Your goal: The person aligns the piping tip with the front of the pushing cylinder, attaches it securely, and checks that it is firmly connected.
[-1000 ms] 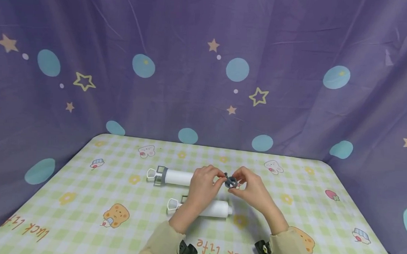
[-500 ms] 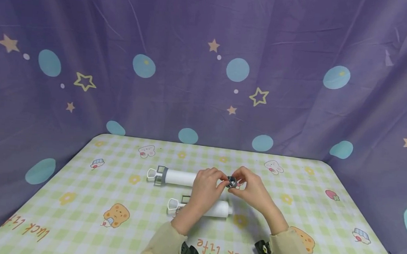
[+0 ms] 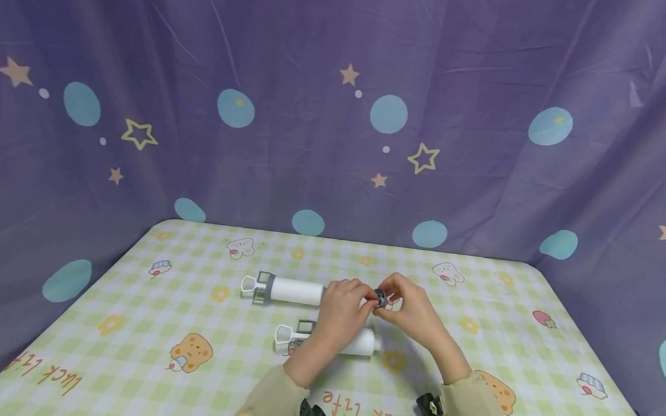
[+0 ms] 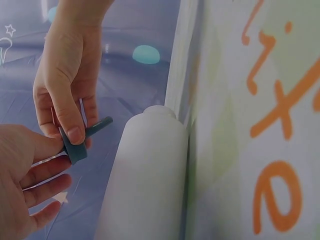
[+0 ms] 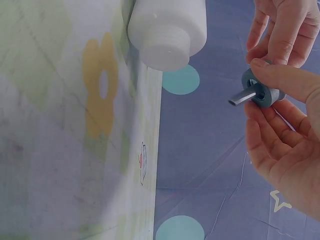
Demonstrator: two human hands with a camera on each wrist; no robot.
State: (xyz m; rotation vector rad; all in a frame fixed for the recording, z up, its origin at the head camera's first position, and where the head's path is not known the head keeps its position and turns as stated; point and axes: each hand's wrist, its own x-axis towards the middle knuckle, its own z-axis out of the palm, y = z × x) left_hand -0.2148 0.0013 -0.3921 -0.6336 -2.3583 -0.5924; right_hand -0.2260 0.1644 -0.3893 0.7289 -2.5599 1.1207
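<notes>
Between both hands, raised above the cloth, is a dark grey-blue ring-shaped cap (image 3: 381,298) with a short tubular nozzle (image 5: 242,96) sticking out of its centre. My right hand (image 3: 415,310) pinches the cap's rim between thumb and fingers. Thumb and fingertips of my left hand (image 3: 343,312) meet at the cap's left side, pinching there and covering part of it. Below the left forearm lies a white syringe-like tube (image 3: 361,342) with a clear handle loop; its threaded mouth (image 5: 167,52) faces right. Behind it lies a second white tube (image 3: 297,291), its right end hidden by the left hand.
A green-and-white checked cloth (image 3: 163,312) with printed flowers and lettering covers the table. At the back and sides hangs a purple curtain (image 3: 290,168) with stars and blue ovals. Black camera mounts (image 3: 312,415) sit at the wrists.
My left hand has shifted slightly right, closer to the cap. The small grey part seen at its fingertips earlier is now hidden in the head view. My right hand stays put.
</notes>
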